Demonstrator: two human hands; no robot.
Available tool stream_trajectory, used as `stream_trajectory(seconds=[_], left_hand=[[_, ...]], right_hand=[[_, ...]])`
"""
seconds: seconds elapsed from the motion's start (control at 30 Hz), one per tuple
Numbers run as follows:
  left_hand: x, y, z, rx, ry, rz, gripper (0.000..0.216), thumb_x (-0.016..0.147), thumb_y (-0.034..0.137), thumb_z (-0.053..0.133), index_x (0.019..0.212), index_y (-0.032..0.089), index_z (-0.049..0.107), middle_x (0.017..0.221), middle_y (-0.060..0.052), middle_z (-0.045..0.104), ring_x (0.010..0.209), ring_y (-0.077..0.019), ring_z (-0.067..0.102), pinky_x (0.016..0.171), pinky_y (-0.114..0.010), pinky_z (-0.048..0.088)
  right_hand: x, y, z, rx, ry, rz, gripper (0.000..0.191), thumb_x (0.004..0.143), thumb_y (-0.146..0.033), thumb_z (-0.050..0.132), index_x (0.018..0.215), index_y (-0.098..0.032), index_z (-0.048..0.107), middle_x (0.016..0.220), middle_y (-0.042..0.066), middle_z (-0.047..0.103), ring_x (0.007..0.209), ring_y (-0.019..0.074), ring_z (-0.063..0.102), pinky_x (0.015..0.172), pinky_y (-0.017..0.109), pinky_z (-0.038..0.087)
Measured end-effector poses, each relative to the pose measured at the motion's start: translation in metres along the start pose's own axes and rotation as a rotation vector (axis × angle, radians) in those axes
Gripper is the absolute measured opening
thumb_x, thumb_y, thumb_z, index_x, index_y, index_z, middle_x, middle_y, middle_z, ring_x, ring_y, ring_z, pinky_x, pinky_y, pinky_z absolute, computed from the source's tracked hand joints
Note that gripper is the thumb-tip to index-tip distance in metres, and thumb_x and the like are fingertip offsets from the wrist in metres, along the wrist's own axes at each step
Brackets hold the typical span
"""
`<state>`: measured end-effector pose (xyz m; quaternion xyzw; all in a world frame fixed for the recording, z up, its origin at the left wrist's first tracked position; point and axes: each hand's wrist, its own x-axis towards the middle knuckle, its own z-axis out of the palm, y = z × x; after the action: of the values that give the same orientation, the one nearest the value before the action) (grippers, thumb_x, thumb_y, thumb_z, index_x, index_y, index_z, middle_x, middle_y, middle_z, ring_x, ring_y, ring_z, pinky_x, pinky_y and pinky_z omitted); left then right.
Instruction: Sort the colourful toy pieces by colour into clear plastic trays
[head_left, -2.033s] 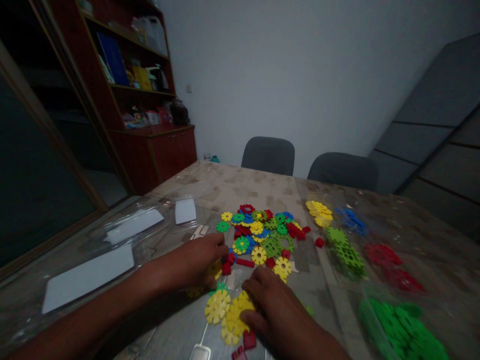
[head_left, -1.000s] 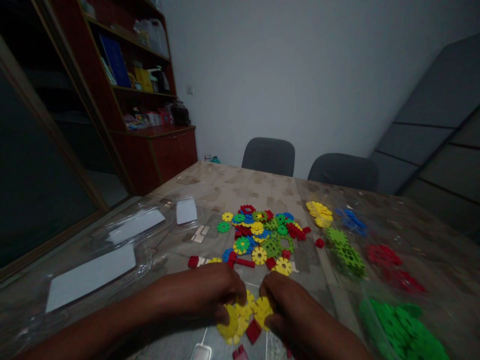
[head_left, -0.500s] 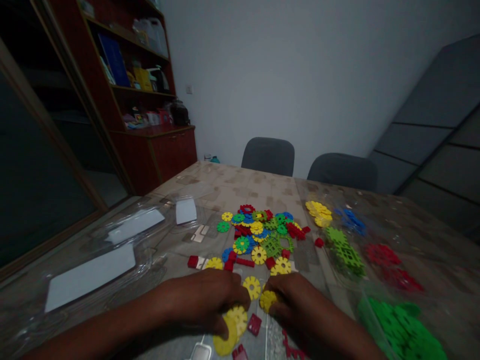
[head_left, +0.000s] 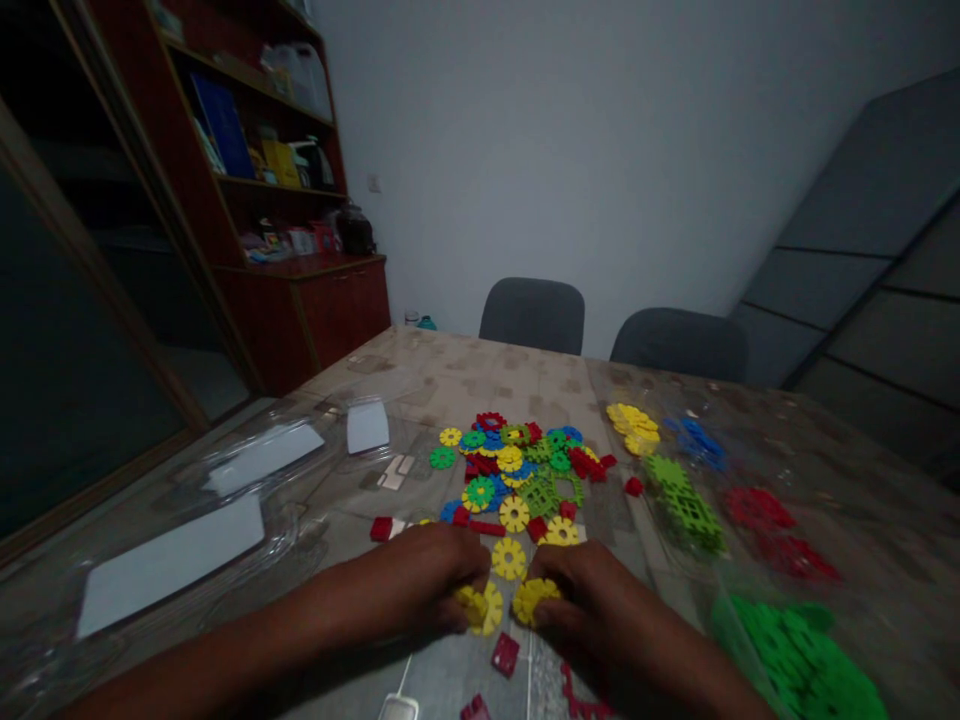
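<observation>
Two hands (head_left: 442, 565) (head_left: 596, 595), two chairs (head_left: 532, 312) (head_left: 679, 340), three white cards (head_left: 172, 562) (head_left: 266, 460) (head_left: 367, 427) (pieces (head_left: 514, 514) too heaped to count)

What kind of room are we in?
Probably a room in somebody's home, maybe a dining room. There's a big table, two grey chairs at its far side, and a reddish-brown cabinet with open shelves.
</observation>
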<state>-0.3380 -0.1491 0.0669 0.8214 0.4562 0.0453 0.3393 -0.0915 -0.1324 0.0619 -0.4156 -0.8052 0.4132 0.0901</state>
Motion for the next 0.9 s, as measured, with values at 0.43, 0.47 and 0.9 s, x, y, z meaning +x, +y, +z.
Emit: stream_trajectory(seconds=[0.43,0.47,0.9], left_hand=[[0.012,-0.003,0.018,-0.776,0.151,-0.057,0.028,0.069,0.021,0.07,0.087,0.021,0.049,0.062,0.007,0.057,0.051,-0.0119,0.054,0.047,-0.021,0.037],[0.013,-0.003,0.018,-0.78,0.164,-0.043,0.029,0.069,0.021,0.071,0.087,0.021,0.048,0.063,0.007,0.058,0.05,-0.0116,0.054,0.047,-0.02,0.037],[0.002,-0.005,-0.022,-0.318,0.331,0.176,0.016,0.092,0.034,0.06,0.097,0.021,0.068,0.091,-0.003,0.069,0.078,-0.0177,0.06,0.07,-0.028,0.046]], right_hand=[[0.008,-0.025,0.017,0.325,0.236,-0.09,0.033,0.072,-0.003,0.061,0.101,-0.021,0.062,0.078,-0.006,0.06,0.067,0.012,0.05,0.06,0.023,0.033],[0.007,-0.026,0.017,0.33,0.236,-0.104,0.035,0.072,-0.003,0.061,0.103,-0.021,0.064,0.081,-0.005,0.063,0.069,0.0123,0.052,0.061,0.023,0.035],[-0.021,0.018,-0.093,-0.278,0.619,0.093,0.02,0.083,-0.025,0.064,0.101,-0.021,0.073,0.082,0.003,0.073,0.068,0.0198,0.064,0.063,0.029,0.045]])
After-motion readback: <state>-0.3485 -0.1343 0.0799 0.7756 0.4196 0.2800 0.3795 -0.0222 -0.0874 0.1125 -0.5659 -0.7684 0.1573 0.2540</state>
